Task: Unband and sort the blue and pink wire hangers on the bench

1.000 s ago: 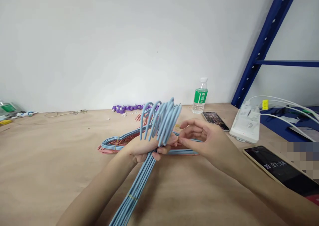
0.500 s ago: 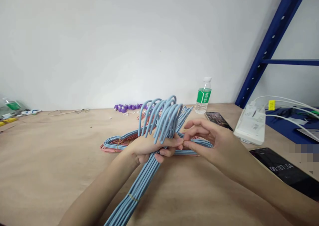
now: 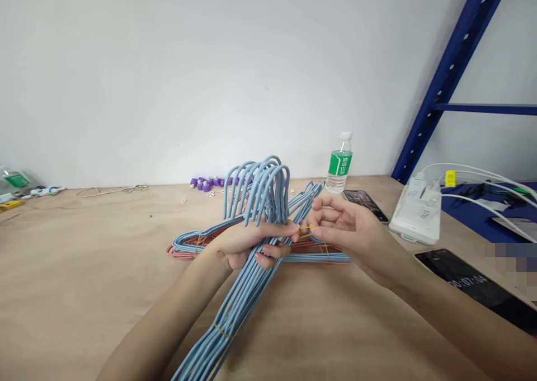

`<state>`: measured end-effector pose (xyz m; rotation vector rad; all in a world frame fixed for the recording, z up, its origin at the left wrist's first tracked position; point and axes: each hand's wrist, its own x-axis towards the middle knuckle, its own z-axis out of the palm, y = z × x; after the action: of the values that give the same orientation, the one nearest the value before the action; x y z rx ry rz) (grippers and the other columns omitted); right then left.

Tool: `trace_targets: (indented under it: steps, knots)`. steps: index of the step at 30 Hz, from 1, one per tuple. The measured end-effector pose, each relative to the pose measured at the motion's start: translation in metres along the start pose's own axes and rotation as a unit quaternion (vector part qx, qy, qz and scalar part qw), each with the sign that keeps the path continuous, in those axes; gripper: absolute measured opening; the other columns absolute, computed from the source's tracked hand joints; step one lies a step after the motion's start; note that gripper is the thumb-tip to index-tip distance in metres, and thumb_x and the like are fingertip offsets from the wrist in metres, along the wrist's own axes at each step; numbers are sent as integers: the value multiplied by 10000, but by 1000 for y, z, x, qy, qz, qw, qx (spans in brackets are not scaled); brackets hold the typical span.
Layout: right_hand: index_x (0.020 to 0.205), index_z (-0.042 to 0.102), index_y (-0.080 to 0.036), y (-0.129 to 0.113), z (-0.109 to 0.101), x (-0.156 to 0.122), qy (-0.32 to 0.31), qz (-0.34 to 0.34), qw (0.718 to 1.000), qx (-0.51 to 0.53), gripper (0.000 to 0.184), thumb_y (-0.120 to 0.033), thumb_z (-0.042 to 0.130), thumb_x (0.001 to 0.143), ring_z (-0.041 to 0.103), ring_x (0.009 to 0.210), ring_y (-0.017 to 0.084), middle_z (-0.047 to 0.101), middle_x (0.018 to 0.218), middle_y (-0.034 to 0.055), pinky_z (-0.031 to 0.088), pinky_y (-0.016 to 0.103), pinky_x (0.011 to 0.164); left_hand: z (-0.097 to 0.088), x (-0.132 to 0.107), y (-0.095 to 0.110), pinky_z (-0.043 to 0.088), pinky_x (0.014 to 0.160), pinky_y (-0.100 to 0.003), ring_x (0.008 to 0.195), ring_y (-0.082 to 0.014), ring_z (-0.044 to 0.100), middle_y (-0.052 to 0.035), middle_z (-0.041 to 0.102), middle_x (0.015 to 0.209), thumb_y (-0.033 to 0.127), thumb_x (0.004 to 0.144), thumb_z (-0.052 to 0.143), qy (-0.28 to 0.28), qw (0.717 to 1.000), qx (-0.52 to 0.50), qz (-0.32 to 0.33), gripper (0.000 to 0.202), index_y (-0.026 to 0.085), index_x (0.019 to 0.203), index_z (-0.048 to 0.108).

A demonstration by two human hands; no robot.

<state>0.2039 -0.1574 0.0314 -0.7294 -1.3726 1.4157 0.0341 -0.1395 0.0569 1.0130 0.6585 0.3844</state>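
My left hand (image 3: 255, 244) is wrapped round a bundle of blue hangers (image 3: 247, 294), just below their hooks, which point up and away from me. A yellow rubber band (image 3: 308, 228) stretches between my left fingertips and my right hand (image 3: 342, 221), whose thumb and fingers pinch its other end. Lower on the bundle, another rubber band (image 3: 225, 332) circles the hanger arms. Behind my hands lies a stack of more blue hangers (image 3: 316, 257) on top of pink hangers (image 3: 172, 252), bound with thin bands. My hands partly hide that stack.
A water bottle (image 3: 339, 165) stands at the back beside a phone (image 3: 364, 205). To the right are a white power strip (image 3: 415, 216) with cables and a phone showing a timer (image 3: 474, 286). Small purple objects (image 3: 205, 185) line the wall; a blue rack (image 3: 444, 73) rises at right.
The rubber band now shows drawn out between both hands. The hanger bundle and its hooks have turned slightly and shifted left; the whole view has moved a little.
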Motion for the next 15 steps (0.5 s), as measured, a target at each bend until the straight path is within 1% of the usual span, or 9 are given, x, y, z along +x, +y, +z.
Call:
trace_targets:
  steps: [2,3,4,6,8,11,12,13,15]
  knots:
    - [820,449,-182,-2,-1,0,-32,6,996,78,272,-217,669,664,564,644,42,525,653,-70,465,141,628,-4,1,1,133,295,-86,377,-10,140,85,288,456,211,767,566,-10,1000,-6,-2,166,117,659,481]
    - [824,455,-180,-2,-2,1,-59,15,992,108,271,-216,674,669,546,596,23,520,649,-78,448,119,592,-6,1,1,136,295,-85,375,-11,134,86,280,450,214,774,556,-18,1000,-9,-2,173,120,654,474]
    - [828,460,-179,-3,-5,1,-95,36,987,127,269,-224,676,675,510,518,2,519,644,-85,415,98,520,-8,1,2,136,293,-85,372,-11,129,86,272,442,217,776,551,-28,1000,-12,-2,185,124,641,464]
    - [826,477,-178,-4,-11,2,-175,106,971,123,221,-272,645,716,381,360,-27,541,630,-82,282,81,361,-13,-1,6,129,287,-88,360,-11,119,85,262,425,225,774,544,-46,999,-21,-1,208,133,618,444]
    - [772,515,-164,-6,-17,2,-256,166,950,62,165,-320,566,781,290,297,-29,588,612,-45,168,93,298,-15,-3,9,109,276,-96,346,-9,106,84,260,413,233,770,540,-59,998,-28,1,223,140,602,425]
    - [768,622,-151,-8,-16,0,-322,208,921,-73,171,-270,507,808,295,293,-17,657,649,12,188,95,287,-12,-6,9,78,266,-110,330,-4,95,89,272,400,237,762,545,-46,999,-15,16,224,140,604,420]
    - [838,652,-161,-9,-13,-2,-326,214,914,-111,150,-234,533,782,299,293,-15,673,681,15,206,93,286,-9,-5,7,79,269,-111,328,-3,109,92,281,400,234,750,564,-23,999,0,26,221,142,611,420]
    - [935,657,-182,-9,-9,-4,-320,216,912,-137,209,-212,568,748,305,292,-13,683,715,12,226,92,285,-5,-5,4,90,277,-109,332,-3,138,93,296,406,233,736,589,6,999,20,35,226,144,619,417]
    - [1104,602,-220,-10,-4,-7,-313,205,916,-146,424,-265,645,684,352,299,-4,693,787,16,271,99,290,3,-3,-3,112,297,-106,350,-3,185,92,318,425,254,708,637,55,995,64,44,275,152,611,401]
